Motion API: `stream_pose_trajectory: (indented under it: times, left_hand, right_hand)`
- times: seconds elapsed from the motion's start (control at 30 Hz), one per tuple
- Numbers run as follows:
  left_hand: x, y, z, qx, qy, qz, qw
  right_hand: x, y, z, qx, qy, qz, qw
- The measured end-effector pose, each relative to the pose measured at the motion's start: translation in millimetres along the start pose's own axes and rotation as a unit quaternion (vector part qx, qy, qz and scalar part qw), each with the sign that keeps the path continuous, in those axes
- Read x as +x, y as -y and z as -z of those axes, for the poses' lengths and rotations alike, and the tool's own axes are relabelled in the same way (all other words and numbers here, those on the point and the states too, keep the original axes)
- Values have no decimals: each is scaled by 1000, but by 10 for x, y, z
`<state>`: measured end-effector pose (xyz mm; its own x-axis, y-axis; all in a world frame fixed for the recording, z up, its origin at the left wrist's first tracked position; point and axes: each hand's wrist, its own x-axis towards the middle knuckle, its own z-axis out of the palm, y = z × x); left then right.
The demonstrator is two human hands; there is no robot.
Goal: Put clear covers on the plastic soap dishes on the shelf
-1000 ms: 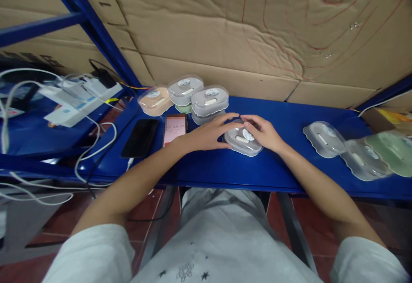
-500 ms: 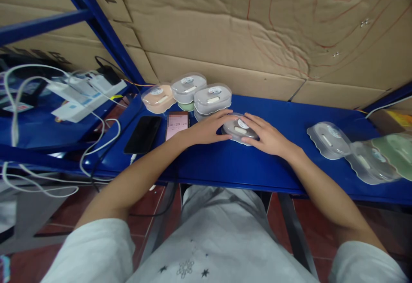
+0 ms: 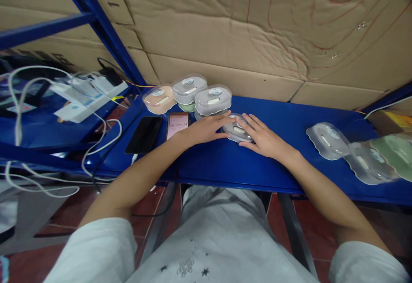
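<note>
On the blue tabletop, an oval grey box (image 3: 237, 129) with a clear lid lies flat between my hands, a pale bar showing on its top. My left hand (image 3: 209, 129) cups its left side, thumb at the near edge and fingers at the far edge. From the right, my right hand (image 3: 262, 137) spans the lid with slightly spread fingers, thumb along the near edge; its fingers cover the round label. Just behind is a grey lidded box (image 3: 212, 97) on top of another. Beside it stand a second grey box (image 3: 189, 87) over a green one and a peach box (image 3: 160, 98).
A black phone (image 3: 143, 135) and a phone with a lit timer screen (image 3: 178, 124) lie left of my hands. More lidded boxes, two grey (image 3: 328, 140) and one green (image 3: 397, 154), sit at the right. White power strips (image 3: 83, 98) with cables are at far left; cardboard (image 3: 206, 34) stands behind.
My right hand has shifted slightly left over the box, with its fingers spread wider, and the round label is now covered. My left hand stays nearly in place.
</note>
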<state>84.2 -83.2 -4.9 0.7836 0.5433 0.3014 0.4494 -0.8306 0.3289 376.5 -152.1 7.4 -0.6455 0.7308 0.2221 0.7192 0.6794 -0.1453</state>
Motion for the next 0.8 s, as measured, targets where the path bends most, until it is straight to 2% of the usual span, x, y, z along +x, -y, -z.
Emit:
stream_pose_trajectory:
  times: [0.27, 0.33, 0.4, 0.47, 0.53, 0.6, 0.67, 0.7, 0.73, 0.8]
  left_hand:
    - [10, -7, -16, 68, 7, -2, 998]
    - [14, -32, -10, 77, 4, -4, 997]
    - [13, -68, 3, 86, -1, -1, 996]
    - [9, -106, 25, 94, -4, 5, 996]
    - [7, -141, 50, 99, -11, 5, 995]
    - [11, -167, 72, 102, -23, -4, 994]
    - [21, -186, 89, 105, -37, -15, 994]
    - [28, -194, 97, 105, -42, -23, 993]
    - [35, -202, 107, 103, -47, -33, 993]
    - [46, -218, 139, 97, -60, -54, 992]
  right_hand:
    - [63, -29, -138, -27, -9, -10, 1000]
    - [69, -50, -63, -10, 5, -2, 1000]
    - [27, -121, 127, 3, 10, -17, 1000]
    - [-90, -262, 412, -12, -17, -85, 996]
    - [-278, -454, 718, -61, -66, -215, 973]
    - [-515, -632, 946, -122, -74, -383, 913]
    - [-779, -721, 1033, -146, -34, -521, 841]
    - [-922, -718, 1023, -146, -17, -557, 817]
    - [-1075, -684, 987, -146, -17, -568, 810]
    - [-1427, -562, 882, -172, -81, -541, 819]
